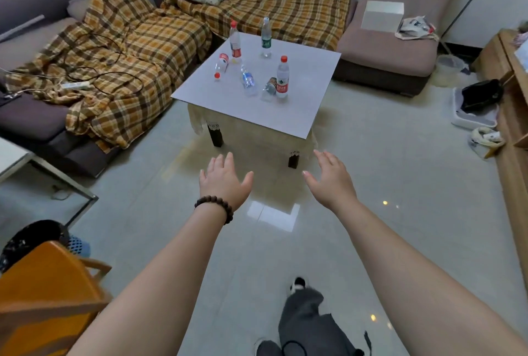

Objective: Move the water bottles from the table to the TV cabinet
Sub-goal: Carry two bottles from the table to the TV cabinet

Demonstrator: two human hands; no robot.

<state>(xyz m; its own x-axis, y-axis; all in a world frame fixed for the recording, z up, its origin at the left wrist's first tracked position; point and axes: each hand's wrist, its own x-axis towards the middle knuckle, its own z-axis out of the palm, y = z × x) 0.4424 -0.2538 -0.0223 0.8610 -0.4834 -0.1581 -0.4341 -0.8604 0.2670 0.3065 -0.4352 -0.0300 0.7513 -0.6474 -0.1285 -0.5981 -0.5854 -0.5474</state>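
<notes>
Several water bottles are on the white-topped low table [303, 104] ahead. Three stand upright: a red-capped one [235, 41] at the back left, a green-labelled one [266, 38] beside it, and a red-labelled one [282, 78] nearer the front. Three lie on their sides: a red-capped bottle [221, 65], a blue-labelled bottle [248, 81] and a clear bottle [269, 89] against the front upright one. My left hand [224, 181], with a bead bracelet on the wrist, and my right hand [331, 178] are stretched out over the floor short of the table, fingers spread, holding nothing. The wooden TV cabinet [511, 115] runs along the right edge.
A sofa with a plaid blanket [137, 49] wraps the left and back. A brown seat [391, 38] with a white box stands back right. A litter tray [474, 109] and bags lie on the floor by the cabinet. An orange chair [48, 284] is at my left.
</notes>
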